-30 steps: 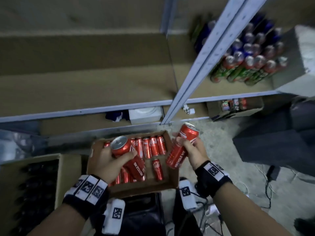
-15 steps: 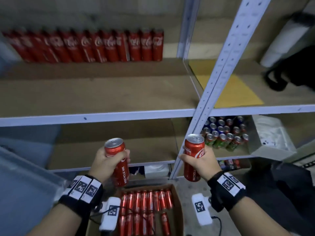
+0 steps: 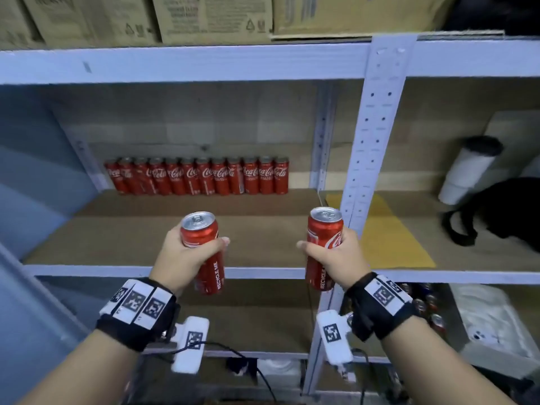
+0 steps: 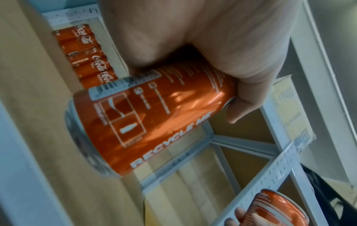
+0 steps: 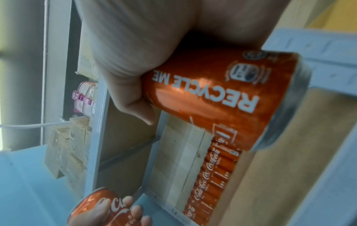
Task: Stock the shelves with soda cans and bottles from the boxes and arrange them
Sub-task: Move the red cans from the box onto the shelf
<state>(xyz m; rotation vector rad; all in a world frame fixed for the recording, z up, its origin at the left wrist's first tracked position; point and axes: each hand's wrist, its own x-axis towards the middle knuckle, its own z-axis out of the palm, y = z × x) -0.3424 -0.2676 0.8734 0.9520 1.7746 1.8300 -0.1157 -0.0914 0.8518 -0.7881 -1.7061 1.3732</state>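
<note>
My left hand (image 3: 187, 252) grips a tall red cola can (image 3: 204, 252) upright, in front of the middle shelf (image 3: 163, 271). My right hand (image 3: 333, 255) grips a second red can (image 3: 323, 244) upright, close to the white upright post (image 3: 371, 159). A row of several red cola cans (image 3: 198, 179) stands along the back of that shelf. In the left wrist view my fingers wrap the can (image 4: 154, 113), with the other held can (image 4: 274, 209) below. The right wrist view has my thumb across the can (image 5: 222, 97) and the row of cans (image 5: 210, 175) behind.
Cardboard boxes (image 3: 210, 19) sit on the top shelf. The right bay holds a yellow sheet (image 3: 388, 235), a white roll (image 3: 467, 171) and a black bag (image 3: 502, 211). Mixed cans (image 3: 423, 305) and a white bag (image 3: 491, 317) fill the lower right bay. The shelf board in front of the can row is bare.
Both hands rose with their cans from the box on the floor to the height of the middle shelf. My view tilted up, and the box dropped out of sight.
</note>
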